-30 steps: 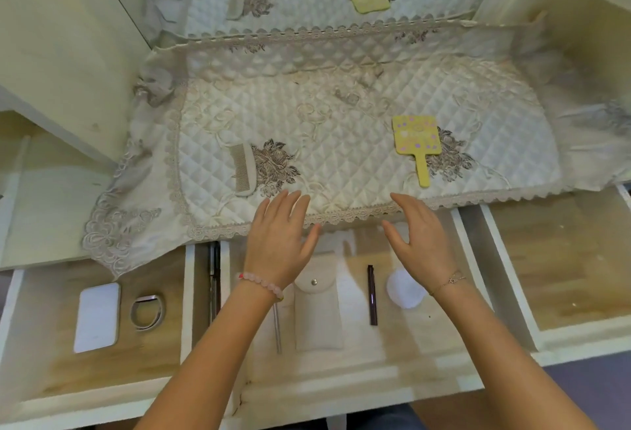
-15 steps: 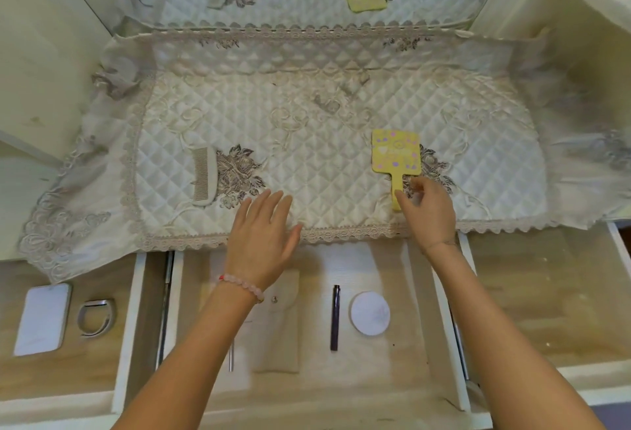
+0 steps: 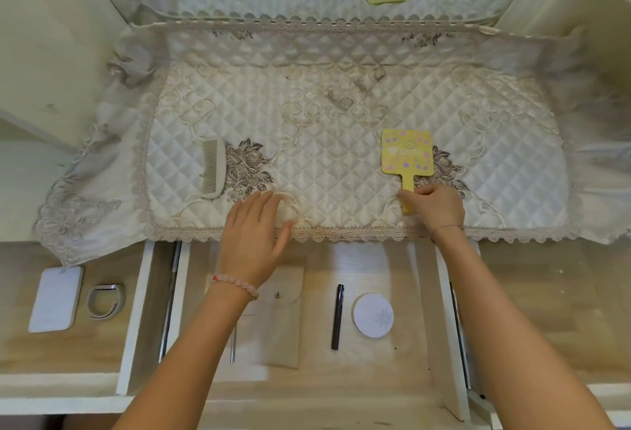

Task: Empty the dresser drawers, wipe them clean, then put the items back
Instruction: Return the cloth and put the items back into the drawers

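**Entry: dresser top & drawers, as seen**

1. Cream quilted cloth w/ lace trim (image 3: 341, 115): covers the dresser top and is our landmark. Its front lace edge overhangs the open middle drawer (image 3: 403, 371).
2. Yellow flat hand mirror w/ pastel dots (image 3: 406, 153): on the cloth's front-right part, handle toward the front edge. Right hand (image 3: 433, 207): thumb & fingertips pinched together on the handle. The mirror's head looks to rest on the cloth.
3. Left hand (image 3: 252, 242): fingers straight & spread, holding nothing, over the cloth's front edge left of centre. We can't tell if it touches.
4. Pale grey wide-tooth comb (image 3: 213, 168): on the cloth's front-left part, untouched.
5. Below the cloth's front edge, in the middle drawer: beige snap-flap pouch (image 3: 283, 327), slim dark pen (image 3: 337, 317), round white disc (image 3: 373, 316), thin metal rod (image 3: 233, 347).
6. Below the cloth's left corner, in the left drawer (image 3: 68, 354): white rectangular case (image 3: 56, 300), silver open bangle (image 3: 106, 300).

**Risks (our judgement)**

- The pinch is on the handle only, so on lifting the wide head may swing or slip & drop onto the pen or disc, poss. cracking.
- Dragging rather than lifting would bunch the cloth, snag the lace & shift the comb.
- A left-hand lean on the overhang could pull the cloth fwd.
- We can't tell the stage. If the mirror goes in w/ 4 items there, the wipe gets blocked.
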### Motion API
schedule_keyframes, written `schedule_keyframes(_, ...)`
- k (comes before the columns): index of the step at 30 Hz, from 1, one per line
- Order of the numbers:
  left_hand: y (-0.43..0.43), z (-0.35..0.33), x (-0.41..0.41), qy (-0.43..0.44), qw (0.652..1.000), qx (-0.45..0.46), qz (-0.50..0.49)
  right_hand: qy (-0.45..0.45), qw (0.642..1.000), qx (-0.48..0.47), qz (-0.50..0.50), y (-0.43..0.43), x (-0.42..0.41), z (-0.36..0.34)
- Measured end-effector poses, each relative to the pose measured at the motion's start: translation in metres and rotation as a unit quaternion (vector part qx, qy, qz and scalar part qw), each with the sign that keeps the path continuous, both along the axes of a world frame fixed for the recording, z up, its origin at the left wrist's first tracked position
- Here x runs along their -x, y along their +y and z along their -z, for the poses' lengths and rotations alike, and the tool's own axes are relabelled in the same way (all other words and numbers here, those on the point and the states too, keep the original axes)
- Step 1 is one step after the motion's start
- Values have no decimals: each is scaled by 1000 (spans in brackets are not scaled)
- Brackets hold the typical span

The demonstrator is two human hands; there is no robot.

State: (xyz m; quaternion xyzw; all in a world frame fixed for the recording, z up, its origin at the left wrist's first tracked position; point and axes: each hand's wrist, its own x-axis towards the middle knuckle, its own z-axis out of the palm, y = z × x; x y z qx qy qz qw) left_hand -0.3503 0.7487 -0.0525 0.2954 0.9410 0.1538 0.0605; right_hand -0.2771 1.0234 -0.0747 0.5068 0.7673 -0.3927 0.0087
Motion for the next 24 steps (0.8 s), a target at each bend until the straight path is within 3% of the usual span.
schedule_keyframes(2, -6, 2, 6, -4, 1000, -12, -16, 79, 990, 112, 44, -3, 0, -5)
schedule_keyframes(4, -12, 5, 16, -5, 999, -39, -35, 159, 952, 239, 106, -13, 0, -9)
schedule_keyframes(6, -19, 8, 28, 0, 996, -69, -63, 188, 933, 281, 122, -26, 4, -10)
schedule_keyframes(14, -52, 23, 83, -109, 919, -177, -336, 229, 924, 295, 82, -82, 23, -12)
schedule_keyframes(24, -47, 35, 107, -141, 924, -121, -333, 248, 929, 265, 74, -123, 25, -18)
